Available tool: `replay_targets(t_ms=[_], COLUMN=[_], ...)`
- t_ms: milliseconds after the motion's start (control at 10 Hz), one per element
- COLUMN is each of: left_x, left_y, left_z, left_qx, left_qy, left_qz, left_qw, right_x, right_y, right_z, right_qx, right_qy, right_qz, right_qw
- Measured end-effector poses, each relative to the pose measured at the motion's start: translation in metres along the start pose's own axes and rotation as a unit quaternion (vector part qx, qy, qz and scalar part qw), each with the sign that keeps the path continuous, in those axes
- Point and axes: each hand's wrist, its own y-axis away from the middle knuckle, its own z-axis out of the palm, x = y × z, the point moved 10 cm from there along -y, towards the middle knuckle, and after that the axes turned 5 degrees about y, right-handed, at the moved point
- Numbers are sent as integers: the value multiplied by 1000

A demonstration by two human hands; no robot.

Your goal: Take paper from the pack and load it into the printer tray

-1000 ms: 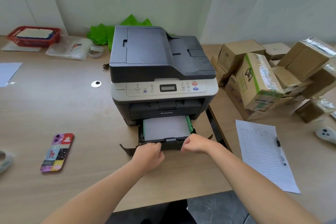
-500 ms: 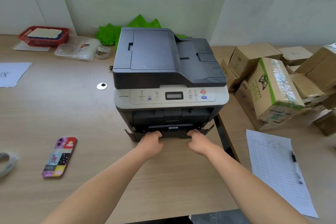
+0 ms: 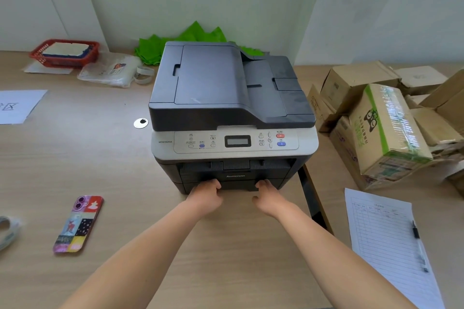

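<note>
With the tray (image 3: pixel 236 184) flush in the printer (image 3: pixel 232 118), both hands press its front. Left hand (image 3: pixel 207 194) and right hand (image 3: pixel 270 197) curl loosely, grasping nothing.

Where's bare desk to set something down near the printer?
Free: the wide patch between the printer and the phone, and the strip in front of the printer around both forearms. Crowded: cardboard boxes to the right, with the form sheet and pen before them.
</note>
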Motion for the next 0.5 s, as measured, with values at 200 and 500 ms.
replay_targets(t_ms=[200,500], left_x=[12,52], left_y=[14,44], left_z=[6,-47], left_qx=[10,83], left_qy=[-11,-36], left_qz=[1,90], left_qw=[1000,992], right_x=[-9,-32], right_y=[9,36], right_z=[-4,-54], right_qx=[0,54], right_qy=[-8,-50], right_qz=[3,-44], right_qw=[1000,996])
